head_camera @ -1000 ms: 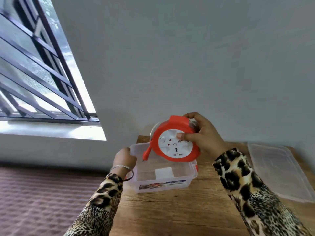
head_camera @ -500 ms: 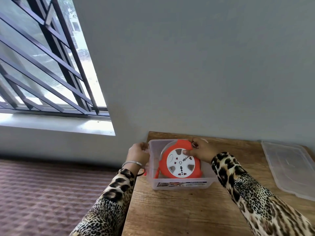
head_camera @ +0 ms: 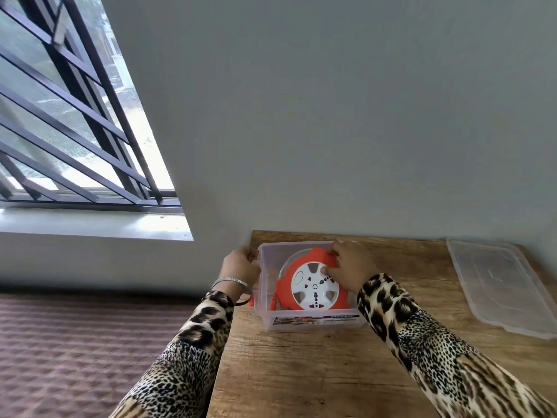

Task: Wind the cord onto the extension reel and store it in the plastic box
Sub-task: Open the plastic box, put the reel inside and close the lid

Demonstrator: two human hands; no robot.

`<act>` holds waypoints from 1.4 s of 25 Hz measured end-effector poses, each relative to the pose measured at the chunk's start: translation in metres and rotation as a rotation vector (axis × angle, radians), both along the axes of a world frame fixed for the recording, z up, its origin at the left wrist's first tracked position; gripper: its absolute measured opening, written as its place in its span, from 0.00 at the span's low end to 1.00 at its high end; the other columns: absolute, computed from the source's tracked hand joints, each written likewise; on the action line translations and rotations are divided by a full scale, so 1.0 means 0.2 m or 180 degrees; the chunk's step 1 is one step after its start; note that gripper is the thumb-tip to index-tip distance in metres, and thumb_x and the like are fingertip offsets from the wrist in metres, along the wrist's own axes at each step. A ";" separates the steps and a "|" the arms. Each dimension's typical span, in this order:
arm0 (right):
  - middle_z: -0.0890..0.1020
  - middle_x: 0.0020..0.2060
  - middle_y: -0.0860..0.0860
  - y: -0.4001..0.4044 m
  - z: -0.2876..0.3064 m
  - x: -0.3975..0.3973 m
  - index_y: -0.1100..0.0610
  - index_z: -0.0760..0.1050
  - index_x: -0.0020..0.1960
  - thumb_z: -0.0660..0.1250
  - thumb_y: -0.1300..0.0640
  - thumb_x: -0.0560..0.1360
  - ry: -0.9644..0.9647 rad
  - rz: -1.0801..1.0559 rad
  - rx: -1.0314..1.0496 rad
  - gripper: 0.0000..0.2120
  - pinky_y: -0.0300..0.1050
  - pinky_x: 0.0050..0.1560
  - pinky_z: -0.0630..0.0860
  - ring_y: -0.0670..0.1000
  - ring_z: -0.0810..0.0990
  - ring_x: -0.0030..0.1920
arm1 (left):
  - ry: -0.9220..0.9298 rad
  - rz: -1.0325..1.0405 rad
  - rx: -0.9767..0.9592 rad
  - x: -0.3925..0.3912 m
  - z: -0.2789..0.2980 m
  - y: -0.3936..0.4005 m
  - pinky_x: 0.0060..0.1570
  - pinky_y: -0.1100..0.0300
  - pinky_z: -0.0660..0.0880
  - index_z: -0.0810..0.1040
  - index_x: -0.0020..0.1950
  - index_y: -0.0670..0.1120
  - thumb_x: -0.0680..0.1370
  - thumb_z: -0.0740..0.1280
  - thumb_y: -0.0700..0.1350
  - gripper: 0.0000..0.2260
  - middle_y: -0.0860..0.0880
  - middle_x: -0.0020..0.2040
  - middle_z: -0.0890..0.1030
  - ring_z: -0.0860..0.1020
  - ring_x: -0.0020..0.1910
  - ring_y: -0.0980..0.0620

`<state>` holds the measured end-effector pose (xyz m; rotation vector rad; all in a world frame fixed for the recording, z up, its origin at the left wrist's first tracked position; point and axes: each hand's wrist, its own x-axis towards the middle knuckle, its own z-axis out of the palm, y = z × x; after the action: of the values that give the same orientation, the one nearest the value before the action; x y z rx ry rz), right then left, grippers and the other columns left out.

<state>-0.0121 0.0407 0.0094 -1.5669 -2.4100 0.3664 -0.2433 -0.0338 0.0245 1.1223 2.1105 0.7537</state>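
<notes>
The wooden table (head_camera: 301,372) is carrying the clear plastic box (head_camera: 265,297). The orange extension reel (head_camera: 304,289) is lying inside it. The right hand (head_camera: 349,263) is gripping the reel's upper edge; the left hand (head_camera: 241,263) is clasping the box's left rim.

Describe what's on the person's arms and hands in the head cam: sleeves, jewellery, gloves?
Both arms wear long leopard-print sleeves, tan with black and brown spots: left sleeve, right sleeve. The print turns finer and denser toward the elbows. The left hand is bare, with a thin silver bangle at the wrist and a dark band just below it. The right hand is bare; no gloves or rings are visible.
</notes>
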 end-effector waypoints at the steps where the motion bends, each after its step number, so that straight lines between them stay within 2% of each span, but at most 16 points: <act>1: 0.79 0.51 0.51 -0.01 0.00 0.03 0.55 0.77 0.54 0.66 0.47 0.74 0.0200 -0.0100 0.0132 0.14 0.51 0.57 0.71 0.53 0.75 0.54 | 0.0496 -0.0209 -0.0172 0.04 0.02 0.01 0.55 0.49 0.79 0.77 0.59 0.45 0.74 0.63 0.39 0.14 0.42 0.57 0.81 0.79 0.55 0.40; 3: 0.78 0.51 0.54 0.00 -0.01 0.14 0.57 0.77 0.53 0.63 0.52 0.77 0.0675 -0.0464 0.0452 0.11 0.51 0.57 0.72 0.55 0.75 0.54 | 0.1620 -0.0571 -0.0325 0.19 0.08 0.04 0.59 0.47 0.75 0.75 0.63 0.45 0.76 0.64 0.51 0.17 0.44 0.62 0.78 0.74 0.62 0.39; 4: 0.78 0.52 0.55 0.01 -0.01 0.22 0.58 0.77 0.54 0.63 0.54 0.77 0.0761 -0.0704 0.0584 0.10 0.51 0.57 0.72 0.56 0.75 0.54 | 0.1916 -0.0697 -0.0169 0.28 0.10 0.06 0.61 0.46 0.73 0.73 0.65 0.46 0.77 0.64 0.55 0.21 0.45 0.64 0.75 0.72 0.64 0.40; 5: 0.77 0.53 0.57 0.02 -0.01 0.32 0.58 0.76 0.56 0.63 0.55 0.76 0.0710 -0.0983 0.0638 0.11 0.51 0.57 0.72 0.57 0.74 0.56 | 0.2036 -0.0844 0.0125 0.40 0.12 0.09 0.63 0.46 0.70 0.72 0.67 0.47 0.77 0.64 0.56 0.22 0.45 0.65 0.74 0.70 0.66 0.40; 7: 0.74 0.59 0.60 0.04 -0.03 0.53 0.59 0.73 0.61 0.64 0.55 0.75 0.0380 -0.1528 0.0443 0.16 0.53 0.60 0.69 0.61 0.70 0.60 | 0.1969 -0.1276 0.0672 0.63 0.14 0.14 0.65 0.46 0.67 0.72 0.67 0.48 0.76 0.63 0.48 0.20 0.46 0.66 0.73 0.68 0.67 0.42; 11: 0.68 0.65 0.60 0.01 -0.10 0.97 0.59 0.64 0.67 0.64 0.49 0.74 -0.0320 -0.2232 -0.0241 0.26 0.54 0.60 0.68 0.61 0.67 0.63 | 0.1947 -0.2202 0.0984 1.09 0.11 0.22 0.63 0.49 0.69 0.72 0.66 0.48 0.75 0.63 0.48 0.19 0.47 0.65 0.73 0.69 0.65 0.44; 14: 0.69 0.65 0.56 -0.05 -0.18 1.20 0.57 0.64 0.68 0.61 0.49 0.76 -0.0791 -0.2233 -0.0761 0.23 0.53 0.60 0.67 0.58 0.68 0.64 | 0.1930 -0.2680 0.0839 1.32 0.01 0.23 0.62 0.51 0.68 0.72 0.66 0.49 0.75 0.63 0.48 0.19 0.48 0.65 0.73 0.68 0.66 0.44; 16: 0.71 0.63 0.55 -0.09 -0.26 1.29 0.56 0.66 0.66 0.60 0.51 0.77 -0.1065 -0.1995 -0.0825 0.19 0.54 0.60 0.67 0.58 0.70 0.62 | 0.1846 -0.2873 0.0723 1.42 -0.07 0.24 0.63 0.51 0.68 0.72 0.66 0.50 0.75 0.63 0.48 0.19 0.49 0.65 0.73 0.67 0.67 0.45; 18: 0.72 0.60 0.54 -0.13 -0.33 1.35 0.55 0.68 0.63 0.57 0.58 0.78 -0.1209 -0.1800 -0.0514 0.13 0.54 0.59 0.66 0.57 0.71 0.60 | 0.1782 -0.2986 0.0610 1.47 -0.13 0.24 0.64 0.52 0.68 0.72 0.67 0.51 0.75 0.64 0.49 0.19 0.51 0.66 0.72 0.67 0.68 0.46; 20: 0.73 0.59 0.54 -0.17 -0.37 1.38 0.55 0.69 0.60 0.53 0.63 0.77 -0.1283 -0.1590 -0.0222 0.14 0.53 0.59 0.64 0.57 0.70 0.59 | 0.1735 -0.3032 0.0475 1.50 -0.18 0.25 0.65 0.53 0.67 0.72 0.67 0.52 0.76 0.64 0.49 0.19 0.51 0.66 0.72 0.66 0.68 0.47; 22: 0.73 0.59 0.54 -0.19 -0.39 1.39 0.56 0.70 0.60 0.53 0.64 0.77 -0.1264 -0.1356 0.0119 0.14 0.53 0.60 0.62 0.57 0.69 0.60 | 0.1662 -0.3020 0.0407 1.51 -0.21 0.26 0.65 0.53 0.67 0.71 0.68 0.51 0.76 0.64 0.49 0.20 0.50 0.67 0.71 0.66 0.69 0.46; 26: 0.76 0.58 0.60 -0.16 -0.17 1.32 0.65 0.72 0.60 0.60 0.66 0.74 -0.0184 -0.1075 0.1054 0.15 0.56 0.60 0.66 0.61 0.75 0.58 | 0.1190 -0.2699 0.0743 1.49 -0.18 0.30 0.66 0.53 0.66 0.68 0.71 0.48 0.76 0.66 0.49 0.24 0.47 0.68 0.70 0.67 0.69 0.44; 29: 0.77 0.57 0.62 -0.09 0.16 1.16 0.69 0.70 0.60 0.62 0.65 0.74 0.0651 -0.0777 0.1831 0.16 0.51 0.58 0.72 0.59 0.77 0.56 | 0.0403 -0.1880 0.1438 1.42 -0.08 0.35 0.69 0.51 0.65 0.65 0.72 0.41 0.77 0.68 0.50 0.27 0.42 0.70 0.68 0.68 0.69 0.43; 32: 0.75 0.53 0.51 -0.08 0.46 0.96 0.61 0.66 0.62 0.58 0.58 0.77 0.1550 -0.0599 0.2120 0.15 0.39 0.48 0.75 0.46 0.76 0.47 | -0.0320 -0.0851 0.1778 1.24 0.07 0.40 0.69 0.44 0.67 0.62 0.74 0.40 0.78 0.66 0.50 0.28 0.41 0.72 0.64 0.67 0.70 0.42; 34: 0.74 0.48 0.44 -0.07 0.61 0.84 0.55 0.64 0.58 0.55 0.55 0.79 0.2493 -0.0637 0.1938 0.09 0.41 0.41 0.79 0.44 0.79 0.42 | -0.0654 -0.0297 0.1795 1.07 0.16 0.43 0.72 0.45 0.63 0.60 0.75 0.41 0.79 0.65 0.53 0.30 0.41 0.75 0.62 0.64 0.73 0.43; 35: 0.76 0.48 0.45 -0.06 0.66 0.76 0.53 0.63 0.55 0.55 0.55 0.80 0.3126 -0.0604 0.1670 0.05 0.44 0.41 0.80 0.47 0.81 0.43 | -0.0764 -0.0023 0.1795 0.95 0.20 0.43 0.73 0.47 0.62 0.59 0.76 0.42 0.79 0.64 0.55 0.31 0.42 0.75 0.63 0.63 0.74 0.44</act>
<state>0.1407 0.0293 0.1415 -1.0047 -1.4274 0.3197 -0.0524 0.0527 0.0641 1.2399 1.7334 1.4609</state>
